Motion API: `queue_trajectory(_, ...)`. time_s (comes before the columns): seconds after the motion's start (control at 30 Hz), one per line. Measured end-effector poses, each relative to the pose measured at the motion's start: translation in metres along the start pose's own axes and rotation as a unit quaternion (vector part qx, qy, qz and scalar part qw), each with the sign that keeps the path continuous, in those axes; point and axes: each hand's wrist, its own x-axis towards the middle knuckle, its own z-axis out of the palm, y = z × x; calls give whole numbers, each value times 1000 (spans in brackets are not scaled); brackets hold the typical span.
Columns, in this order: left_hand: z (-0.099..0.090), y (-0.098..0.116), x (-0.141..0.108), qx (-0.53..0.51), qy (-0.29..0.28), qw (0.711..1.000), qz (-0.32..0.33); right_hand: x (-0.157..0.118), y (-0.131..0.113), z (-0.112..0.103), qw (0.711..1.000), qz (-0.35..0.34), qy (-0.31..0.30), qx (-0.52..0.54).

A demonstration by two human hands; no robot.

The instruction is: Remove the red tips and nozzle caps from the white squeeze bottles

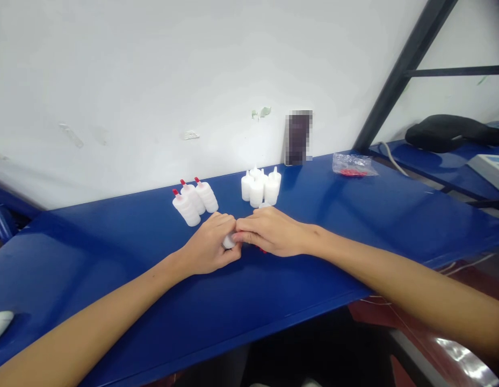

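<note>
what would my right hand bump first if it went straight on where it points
Your right hand would most likely meet your left hand and the small white plastic bottle in its grip; the fingers crowd together there, so which comes first is hard to judge.

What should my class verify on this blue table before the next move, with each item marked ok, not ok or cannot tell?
1. Left hand has its grip around a white squeeze bottle: ok.
2. Right hand is at that bottle: ok.
3. Held bottle's tip is capped: cannot tell, fingers hide it.
4. The three red-tipped bottles are grouped apart from the white-tipped bottles: ok.
5. White-tipped bottles wear red caps: not ok, none visible.
6. Red pieces under the right hand are countable: cannot tell, mostly covered.
</note>
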Motion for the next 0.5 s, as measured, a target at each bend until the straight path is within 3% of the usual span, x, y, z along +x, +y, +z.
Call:
queue_trajectory(0.1, -1, 0, -1, 1, 28, 1000, -10, -5, 5, -8, 995, 53, 65, 55)
queue_trajectory(0.2, -3, -1, -2, 3, 16, 1000, -22, -14, 13, -22, 988, 98, 112, 36)
queue_trajectory(0.3, -4, -1, -3, 32, -9, 999, -40, -21, 21, -34, 990, 131, 31, -34)
queue_trajectory(0.4, -5, 0, -3, 53, 1, 994, -100, -24, 26, -38, 983, 168, -53, -61)
queue_trajectory(0.5, -4, 0, -2, 40, 32, 988, -146, -24, 28, -40, 978, 184, -74, -63)
